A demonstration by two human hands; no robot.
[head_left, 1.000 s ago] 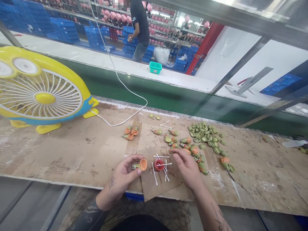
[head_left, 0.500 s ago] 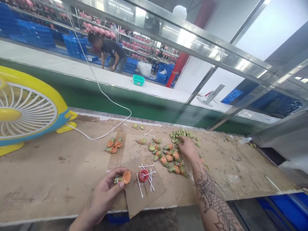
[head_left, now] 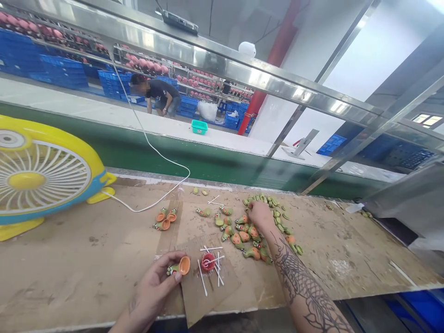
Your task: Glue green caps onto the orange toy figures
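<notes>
My left hand [head_left: 156, 282] grips a small painted figurine [head_left: 178, 267], green with an orange hollow side facing up, between thumb and fingers. My right hand [head_left: 261, 216] reaches into the pile of small green oval pieces [head_left: 268, 200], its fingers bent down and together at the left part of the pile. Whatever is between those fingertips is too small to make out. Below that hand lies a cluster of green and orange figurines [head_left: 244, 236]. Between my hands, a red pot [head_left: 207, 262] with a cotton swab in it stands on a cardboard piece [head_left: 197, 300], with several swabs around it.
Three figurines [head_left: 163, 225] with hollow orange sides lie to the left. A yellow and blue fan [head_left: 45, 175] stands at the far left, its white cable [head_left: 156, 199] crossing the cardboard-covered table [head_left: 104, 268]. Beyond are a green basin [head_left: 199, 127] and a bending person [head_left: 161, 95].
My right hand has shifted slightly left over the green pieces, uncovering some on its right. My left hand keeps the figurine in much the same pose. The view has tilted up a little.
</notes>
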